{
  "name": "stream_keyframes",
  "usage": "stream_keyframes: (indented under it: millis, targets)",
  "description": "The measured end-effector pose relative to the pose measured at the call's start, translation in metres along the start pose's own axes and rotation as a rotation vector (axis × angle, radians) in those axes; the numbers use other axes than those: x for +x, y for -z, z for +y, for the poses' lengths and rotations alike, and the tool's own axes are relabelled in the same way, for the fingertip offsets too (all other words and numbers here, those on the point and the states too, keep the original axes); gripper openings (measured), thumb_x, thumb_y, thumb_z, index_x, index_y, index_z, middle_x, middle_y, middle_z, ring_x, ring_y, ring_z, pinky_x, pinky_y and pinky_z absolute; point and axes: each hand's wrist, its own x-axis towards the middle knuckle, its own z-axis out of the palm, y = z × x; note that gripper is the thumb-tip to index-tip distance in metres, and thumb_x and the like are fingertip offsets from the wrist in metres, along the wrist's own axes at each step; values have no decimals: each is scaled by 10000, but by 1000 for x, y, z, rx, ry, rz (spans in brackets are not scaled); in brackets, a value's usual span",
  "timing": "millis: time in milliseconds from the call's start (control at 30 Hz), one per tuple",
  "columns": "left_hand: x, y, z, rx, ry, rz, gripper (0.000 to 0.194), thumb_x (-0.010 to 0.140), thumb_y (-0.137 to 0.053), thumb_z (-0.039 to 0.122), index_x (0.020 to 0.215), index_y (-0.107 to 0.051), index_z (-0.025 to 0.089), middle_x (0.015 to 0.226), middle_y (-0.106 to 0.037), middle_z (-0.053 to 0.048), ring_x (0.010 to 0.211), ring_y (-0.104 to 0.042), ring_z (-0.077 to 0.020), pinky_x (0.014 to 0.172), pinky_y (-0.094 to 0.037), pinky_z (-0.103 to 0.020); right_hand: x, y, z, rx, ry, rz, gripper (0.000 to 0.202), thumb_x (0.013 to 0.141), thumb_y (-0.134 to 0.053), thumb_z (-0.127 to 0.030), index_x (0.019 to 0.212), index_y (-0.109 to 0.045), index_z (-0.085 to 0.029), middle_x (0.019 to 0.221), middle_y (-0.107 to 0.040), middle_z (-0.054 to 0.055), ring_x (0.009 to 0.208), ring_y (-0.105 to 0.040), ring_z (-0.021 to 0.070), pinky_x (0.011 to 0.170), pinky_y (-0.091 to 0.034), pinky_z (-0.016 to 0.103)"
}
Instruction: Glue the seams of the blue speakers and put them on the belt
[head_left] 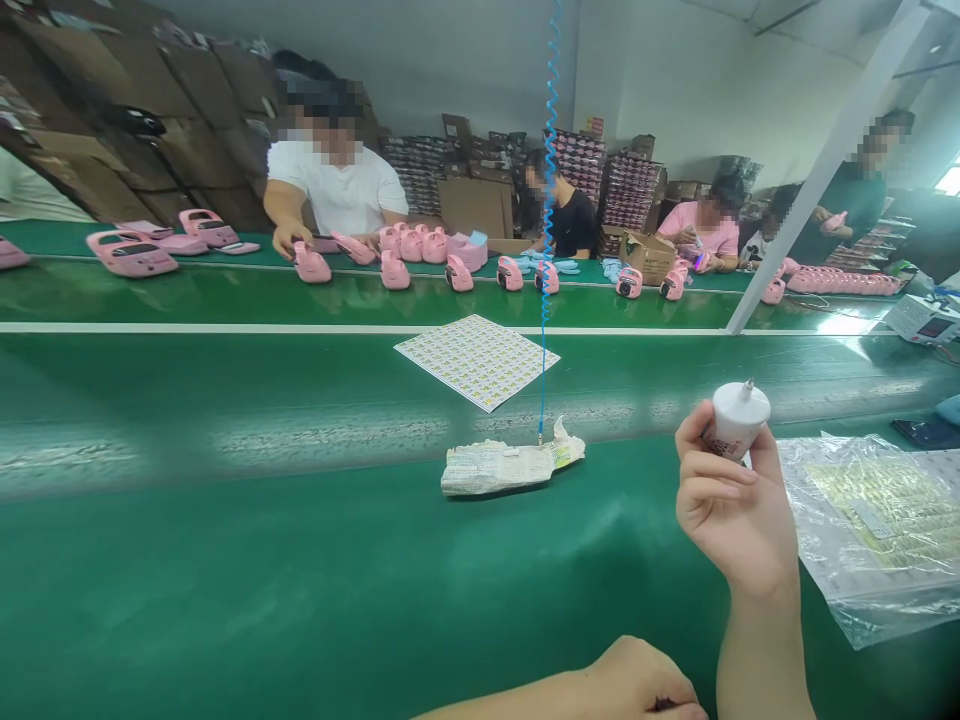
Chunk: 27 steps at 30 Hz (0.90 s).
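Note:
My right hand (739, 510) is raised at the right, its fingers wrapped round a small white bottle (739, 425) with a thin metal nozzle pointing up. Dark print shows on the bottle's side. Low at the bottom edge, my left hand (641, 680) is closed with its fingers curled under; a small dark spot shows at them, and what they hold, if anything, is hidden. Left of the bottle, a long object wrapped in pale, crumpled paper (499, 468) lies on the green bench (300, 600). Beyond it is a sheet of small printed labels (480, 362).
A blue coiled cord (551, 150) hangs down to the wrapped object. Clear plastic with label sheets (877, 530) lies at the right. Across the green belt (315, 300), co-workers handle pink plastic housings (395, 270). A white post (825, 165) slants up at the right.

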Motion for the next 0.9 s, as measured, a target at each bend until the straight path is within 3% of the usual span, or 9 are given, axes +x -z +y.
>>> stream_keyframes:
  millis: [200,533,900]
  targets:
    - [1,1,0,4,-13,-10,836,848,-123,784,778,-663,149,709,-656,-47,589,-539,-86,488,-324,-168,0,1,0,12,12,-9,238,903,-519,-316,1072,-500,-148,1071,-631,32,552,-514,67,547,-470,226]
    - [-3,2,8,38,22,7,590,939,-315,617,788,-683,180,719,-667,-12,646,-573,-91,540,-334,-179,0,0,-1,14,-21,-9,250,908,-498,-343,1057,-495,-142,1071,-627,48,559,-511,77,560,-467,238]
    - [-3,3,11,50,13,18,567,950,-318,588,790,-676,179,704,-649,-5,625,-547,-81,539,-330,-176,3,2,-1,-1,-41,-32,218,902,-536,-275,1060,-501,-127,1081,-627,45,574,-515,74,576,-471,232]
